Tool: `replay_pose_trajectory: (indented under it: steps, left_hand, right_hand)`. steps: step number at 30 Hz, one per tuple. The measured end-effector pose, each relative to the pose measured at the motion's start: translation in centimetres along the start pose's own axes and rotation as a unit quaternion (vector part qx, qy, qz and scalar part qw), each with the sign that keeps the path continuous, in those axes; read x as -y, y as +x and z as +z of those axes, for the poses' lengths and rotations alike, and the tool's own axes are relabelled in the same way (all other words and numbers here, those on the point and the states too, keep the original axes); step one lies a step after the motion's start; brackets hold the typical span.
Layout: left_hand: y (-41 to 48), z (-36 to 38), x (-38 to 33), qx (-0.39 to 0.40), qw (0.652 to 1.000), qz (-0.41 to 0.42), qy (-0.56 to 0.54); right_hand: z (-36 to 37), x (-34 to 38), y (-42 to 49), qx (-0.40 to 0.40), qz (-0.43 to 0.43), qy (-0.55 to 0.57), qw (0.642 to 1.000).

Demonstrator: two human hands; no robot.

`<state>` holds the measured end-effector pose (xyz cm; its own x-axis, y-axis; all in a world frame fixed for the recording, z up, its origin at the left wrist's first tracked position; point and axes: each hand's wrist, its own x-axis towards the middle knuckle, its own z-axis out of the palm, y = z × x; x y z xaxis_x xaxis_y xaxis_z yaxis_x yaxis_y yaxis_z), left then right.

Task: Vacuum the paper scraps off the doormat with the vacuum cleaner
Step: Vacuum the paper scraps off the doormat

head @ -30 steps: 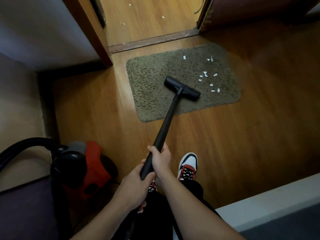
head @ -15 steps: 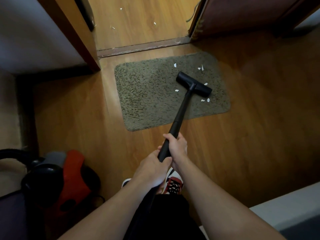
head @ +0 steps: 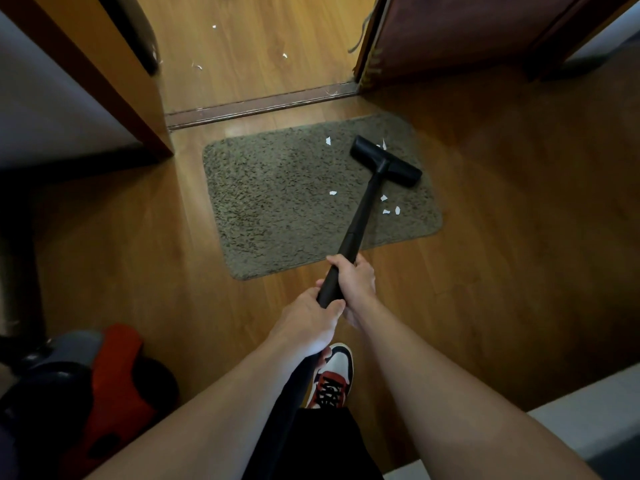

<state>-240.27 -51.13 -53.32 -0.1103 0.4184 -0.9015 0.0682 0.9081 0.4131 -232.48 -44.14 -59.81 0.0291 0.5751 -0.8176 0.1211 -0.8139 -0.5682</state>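
Note:
A grey-green shaggy doormat (head: 277, 202) lies on the wooden floor before a doorway. Several white paper scraps (head: 390, 211) lie on its right half, some near the wand and two at the mat's far side. The black vacuum head (head: 386, 161) sits on the mat's far right part, on the end of a black wand (head: 360, 216). My right hand (head: 356, 282) grips the wand higher up. Just behind it, my left hand (head: 308, 320) grips the wand's lower end.
The red and black vacuum body (head: 104, 386) sits on the floor at my lower left. A metal threshold (head: 263, 103) crosses the doorway, with more scraps (head: 197, 66) beyond it. A door frame (head: 104, 81) stands left, a dark door (head: 450, 36) right. My sneaker (head: 334, 375) is below the hands.
The vacuum head has moved across the mat toward its far right over the cluster of scraps, and fewer scraps show. Both hands kept their grip and pushed forward.

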Motion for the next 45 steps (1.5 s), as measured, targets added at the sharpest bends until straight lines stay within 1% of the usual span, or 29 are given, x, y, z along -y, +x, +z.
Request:
replay_pose_trajectory:
  steps: [9, 16, 19, 26, 29, 34, 41, 45]
  left_hand:
    - [-0.9, -0.3, 2.1, 0.0, 1.0, 0.001, 0.012]
    - [-3.7, -2.8, 5.6, 0.018, 0.999, -0.004, 0.035]
    - [-4.9, -4.1, 7.4, 0.012, 0.998, -0.01, 0.054]
    - [-8.7, -6.3, 12.1, -0.023, 0.998, 0.002, 0.054]
    - [-10.0, -7.1, 13.9, -0.029, 0.998, 0.0, 0.057]
    - [-11.7, -8.4, 16.2, -0.044, 0.997, 0.011, 0.069]
    - [-10.6, -8.8, 15.3, -0.037, 0.992, 0.027, 0.117]
    - [-8.6, -7.9, 13.7, -0.007, 0.991, 0.025, 0.129]
  right_hand:
    - [0.4, -1.8, -1.4, 0.003, 0.002, 0.0, 1.0]
    - [2.8, -5.1, -4.8, 0.003, 0.01, 0.017, 1.0]
    - [4.2, -6.4, -6.8, 0.009, 0.021, 0.024, 0.999]
    - [7.0, -9.7, -11.2, 0.038, 0.031, 0.004, 0.999]
    - [8.1, -11.1, -13.0, 0.039, 0.035, 0.003, 0.999]
    - [9.6, -12.7, -15.2, 0.03, 0.048, 0.033, 0.998]
    - [9.7, -12.5, -14.6, -0.005, 0.048, 0.079, 0.996]
    - [8.3, -11.3, -12.9, -0.017, 0.039, 0.081, 0.996]
